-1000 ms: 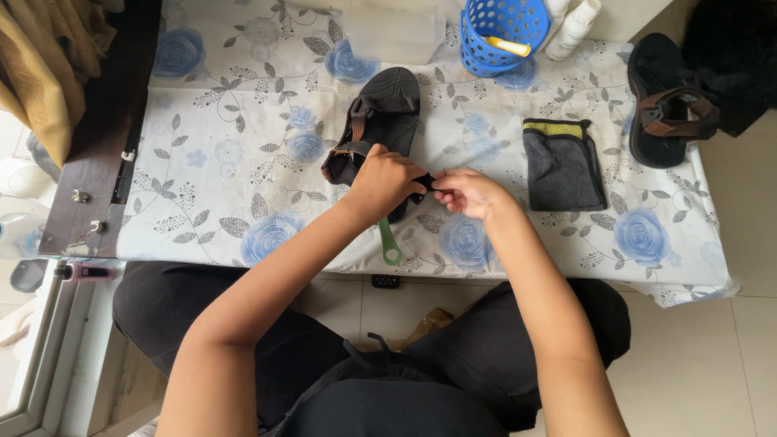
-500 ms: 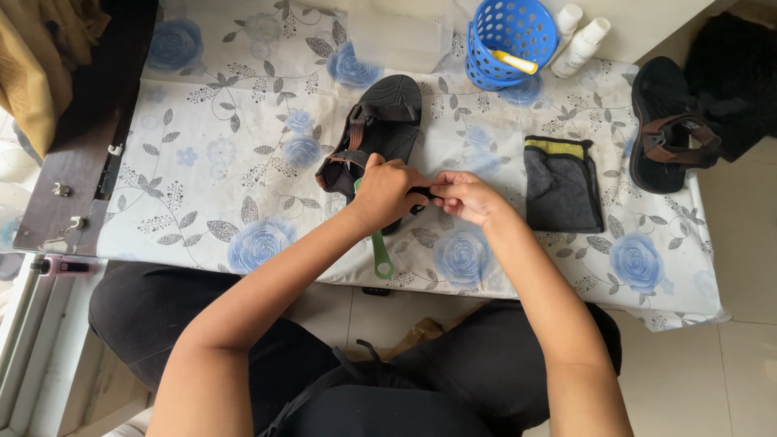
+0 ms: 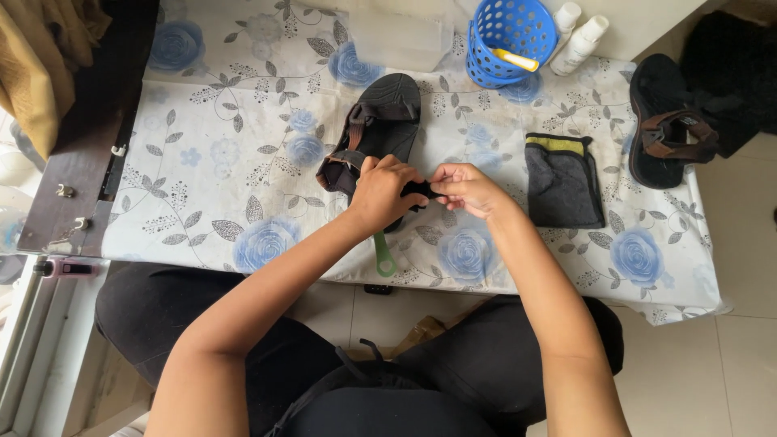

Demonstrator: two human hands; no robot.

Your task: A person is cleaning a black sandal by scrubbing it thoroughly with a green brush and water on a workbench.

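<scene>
1. Sitting at the near edge of the surface (image 3: 243,121), which has a white cloth with blue roses on it, a person has both hands together over the heel end of a dark sandal (image 3: 380,121).
2. The left hand (image 3: 384,193) is curled shut, covering the back of that sandal. From here I can't really see what's inside the fist, but it's pressed right onto the shoe.
3. The right hand (image 3: 465,188) is closed too, fingertips pinching a small black strap end (image 3: 421,189) that runs between the two hands. So both hands are gripping, meeting at that strap.
4. The sandal lies flat, sole down, toe pointing away from the person, brown straps across the middle. It's roughly in the centre of the surface.
5. A green handle (image 3: 384,255) with a ring at the end pokes out from under the left hand toward the person. The rest of it is hidden.
6. To the right, near the right forearm but not touching, is a folded grey cloth (image 3: 562,180) with a yellow stripe along its far edge.
7. Further right, at the edge of the surface, the second sandal (image 3: 660,121) sits well apart from the first one.
8. At the far side there's a blue basket (image 3: 506,36) with holes and something yellow inside, and just beside it two white bottles (image 3: 576,40).
9. A dark wooden board (image 3: 97,129) runs along the left side.
</scene>
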